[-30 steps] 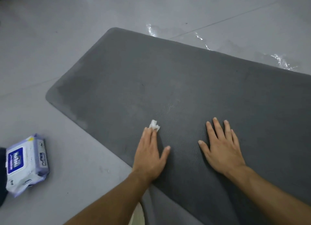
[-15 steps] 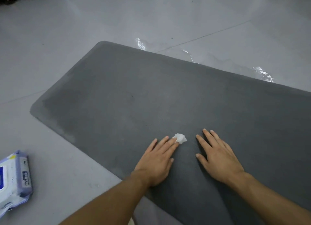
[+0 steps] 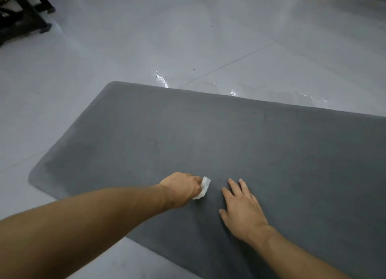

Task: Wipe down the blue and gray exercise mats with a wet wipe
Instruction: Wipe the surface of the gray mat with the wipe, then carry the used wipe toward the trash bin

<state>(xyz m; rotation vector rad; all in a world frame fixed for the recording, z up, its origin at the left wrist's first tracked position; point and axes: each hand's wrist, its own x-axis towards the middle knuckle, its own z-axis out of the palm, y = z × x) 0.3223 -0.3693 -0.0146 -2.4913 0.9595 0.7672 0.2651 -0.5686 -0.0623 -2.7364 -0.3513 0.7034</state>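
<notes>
A gray exercise mat (image 3: 208, 136) lies flat on the pale floor and fills the middle and right of the view. My left hand (image 3: 181, 187) grips a crumpled white wet wipe (image 3: 203, 187) against the mat near its front edge, fingers curled round it. Just to the right, my right hand (image 3: 242, 207) rests flat on the mat with its fingers straight and spread. A darker damp patch shows on the mat's left end. No blue mat is in view.
Shiny wet streaks (image 3: 161, 79) lie on the floor just beyond the mat's far edge. A dark piece of furniture with legs (image 3: 23, 13) stands at the far left corner. Pale floor (image 3: 62, 90) surrounds the mat's left end.
My left hand went from flat over the wipe to curled round it and slid right towards my right hand. The view tilted up; the wipes pack left the frame.
</notes>
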